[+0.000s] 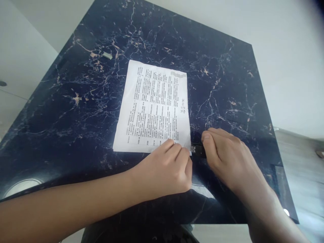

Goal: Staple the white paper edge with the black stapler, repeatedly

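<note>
A printed sheet of paper, perhaps several stacked, lies on the dark table with rows of text, a barcode and some handwriting near its right edge. My left hand is closed over the paper's near edge by the right corner, its fingertips hidden. Just to the right, my right hand grips a black stapler. The stapler's metal front end meets the paper's near right corner; most of its body is covered by my hand.
The tabletop is dark blue with a white and gold marble pattern. A small pale green block lies toward the far left. Light reflects off the near part of the table, and a pale floor shows at the right.
</note>
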